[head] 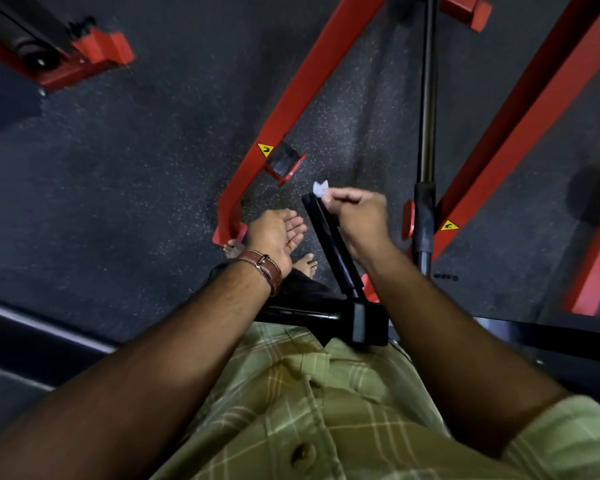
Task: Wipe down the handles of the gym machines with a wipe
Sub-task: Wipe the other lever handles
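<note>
While the camera is looking straight down, the scene is reading as follows.
Right hand: the right hand (357,216) is pinching a small white wipe (320,188) between curled fingers and thumb, and is hovering over the far end of the handle.
Wipe: it is sticking out past the fingertips, just above the tip of the black handle (329,240); whether it is touching the handle is not clear.
Handle: it is slanting from near the person's waist away toward the floor, joining a black bar (302,313) at its near end.
Left hand: the left hand (278,233) is lying palm up with fingers relaxed, gripping nothing, just beside the handle but apart from it.
Wrist: a brown leather strap (265,268) is sitting on the left wrist.
Frame: red steel beams (291,91) are crossing the dark speckled floor (136,168).
Clothing: a green checked shirt (309,410) is filling the lower view.
Feet: bare toes (307,263) are showing below the left hand.
</note>
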Motion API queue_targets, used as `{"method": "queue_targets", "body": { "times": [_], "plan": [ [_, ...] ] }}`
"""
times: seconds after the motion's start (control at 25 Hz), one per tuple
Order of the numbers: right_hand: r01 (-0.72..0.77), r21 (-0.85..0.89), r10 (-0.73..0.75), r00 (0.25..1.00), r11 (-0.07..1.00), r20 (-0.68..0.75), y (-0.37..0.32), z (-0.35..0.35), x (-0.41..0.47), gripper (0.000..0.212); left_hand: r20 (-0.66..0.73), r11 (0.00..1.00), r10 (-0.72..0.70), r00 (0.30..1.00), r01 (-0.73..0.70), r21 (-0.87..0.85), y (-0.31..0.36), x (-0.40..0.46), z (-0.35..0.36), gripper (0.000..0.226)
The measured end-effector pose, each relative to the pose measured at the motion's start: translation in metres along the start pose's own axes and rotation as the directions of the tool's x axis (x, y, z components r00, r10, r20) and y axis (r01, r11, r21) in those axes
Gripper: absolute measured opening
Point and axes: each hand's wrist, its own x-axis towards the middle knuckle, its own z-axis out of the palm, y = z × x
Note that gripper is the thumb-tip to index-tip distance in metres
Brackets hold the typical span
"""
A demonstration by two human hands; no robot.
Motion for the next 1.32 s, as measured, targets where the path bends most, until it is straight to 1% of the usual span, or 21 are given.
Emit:
{"method": "queue_targets", "body": {
  "times": [0.04, 0.08, 0.12, 0.16, 0.2, 0.28, 0.36, 0.4, 0.48, 0.52, 0.6, 0.68, 0.72, 0.84, 0.92, 1.0, 1.04, 1.12, 1.16, 1.2, 1.32],
  "plan": [
    [0.207, -0.236, -0.213, 0.977, 0.949, 0.001, 0.005, -0.008, -0.014, 0.012, 0.014, 1.000, -0.016, 1.000, 0.016, -0.014, 0.002, -0.001, 0.000, 0.026],
    [0.405, -0.454, -0.412, 0.907, 0.793, 0.090, 0.007, -0.012, -0.026, 0.012, 0.039, 0.999, -0.035, 0.999, 0.036, -0.033, 0.004, -0.003, 0.001, 0.029],
    [0.550, -0.588, -0.529, 0.817, 0.593, 0.231, 0.005, -0.012, -0.030, 0.011, 0.064, 0.997, -0.050, 0.997, 0.054, -0.055, 0.006, -0.005, 0.003, 0.033],
    [0.625, -0.663, -0.542, 0.753, 0.413, 0.373, 0.001, -0.006, -0.024, 0.011, 0.081, 0.994, -0.061, 0.995, 0.067, -0.083, 0.008, -0.007, 0.006, 0.037],
    [0.650, -0.704, -0.481, 0.733, 0.287, 0.481, -0.007, 0.004, -0.013, 0.013, 0.081, 0.992, -0.066, 0.995, 0.074, -0.100, 0.008, -0.010, 0.010, 0.040],
    [0.629, -0.767, -0.345, 0.754, 0.130, 0.559, -0.022, 0.031, 0.007, 0.016, 0.070, 0.991, -0.061, 0.996, 0.069, -0.115, 0.011, -0.016, 0.014, 0.045],
    [0.610, -0.792, -0.325, 0.755, 0.028, 0.570, -0.032, 0.044, 0.008, 0.018, 0.055, 0.990, -0.050, 0.997, 0.057, -0.128, 0.014, -0.016, 0.013, 0.048],
    [0.610, -0.792, -0.339, 0.751, 0.024, 0.567, -0.033, 0.041, 0.002, 0.018, 0.050, 0.989, -0.059, 0.997, 0.065, -0.129, 0.015, -0.016, 0.011, 0.049],
    [0.701, -0.713, -0.378, 0.652, -0.029, 0.657, -0.020, 0.019, -0.019, 0.016, 0.062, 0.989, -0.084, 0.995, 0.091, -0.118, 0.013, -0.015, 0.004, 0.046],
    [0.752, -0.659, -0.416, 0.589, -0.033, 0.693, -0.009, 0.006, -0.030, 0.013, 0.074, 0.988, -0.102, 0.992, 0.110, -0.107, 0.011, -0.014, 0.002, 0.043],
    [0.774, -0.617, -0.546, 0.580, 0.139, 0.605, 0.003, -0.007, -0.029, 0.007, 0.091, 0.988, -0.118, 0.989, 0.126, -0.092, 0.005, -0.014, 0.000, 0.038],
    [0.673, -0.605, -0.614, 0.706, 0.426, 0.353, -0.004, 0.009, -0.008, 0.009, 0.077, 0.991, -0.081, 0.994, 0.088, -0.098, 0.004, -0.013, 0.002, 0.029],
    [0.598, -0.588, -0.588, 0.772, 0.545, 0.239, -0.009, 0.019, 0.000, 0.011, 0.054, 0.994, -0.058, 0.997, 0.063, -0.089, 0.004, -0.014, 0.004, 0.025],
    [0.318, -0.526, -0.377, 0.926, 0.789, -0.005, -0.014, 0.026, 0.008, 0.014, -0.027, 0.998, 0.019, 0.999, -0.020, -0.052, 0.008, -0.015, 0.003, 0.026],
    [0.175, -0.443, -0.236, 0.968, 0.880, -0.087, -0.004, 0.015, 0.001, 0.011, -0.037, 0.997, 0.050, 0.998, -0.052, -0.063, 0.009, -0.012, -0.001, 0.023],
    [-0.056, -0.193, 0.038, 0.995, 0.980, -0.095, 0.001, 0.004, 0.000, 0.011, -0.028, 0.997, 0.054, 0.998, -0.056, -0.045, 0.009, -0.012, -0.004, 0.021],
    [-0.236, -0.041, 0.236, 0.972, 0.971, -0.006, -0.001, 0.003, 0.005, 0.016, -0.016, 0.999, 0.049, 0.999, -0.049, -0.022, 0.007, -0.013, -0.003, 0.022],
    [-0.532, 0.085, 0.491, 0.822, 0.842, 0.288, -0.006, 0.005, 0.020, 0.027, 0.018, 0.998, 0.053, 0.998, -0.053, 0.030, 0.002, -0.014, -0.001, 0.021],
    [-0.603, 0.107, 0.524, 0.756, 0.790, 0.393, -0.005, 0.007, 0.027, 0.033, 0.036, 0.997, 0.059, 0.998, -0.060, 0.048, -0.001, -0.016, 0.000, 0.019],
    [-0.634, 0.143, 0.520, 0.726, 0.760, 0.450, -0.004, 0.010, 0.029, 0.036, 0.048, 0.996, 0.066, 0.997, -0.069, 0.060, -0.003, -0.018, 0.000, 0.018],
    [-0.642, 0.235, 0.473, 0.722, 0.730, 0.505, 0.010, 0.003, 0.022, 0.031, 0.055, 0.996, 0.068, 0.996, -0.071, 0.060, -0.003, -0.017, -0.004, 0.021]
  ]
}}
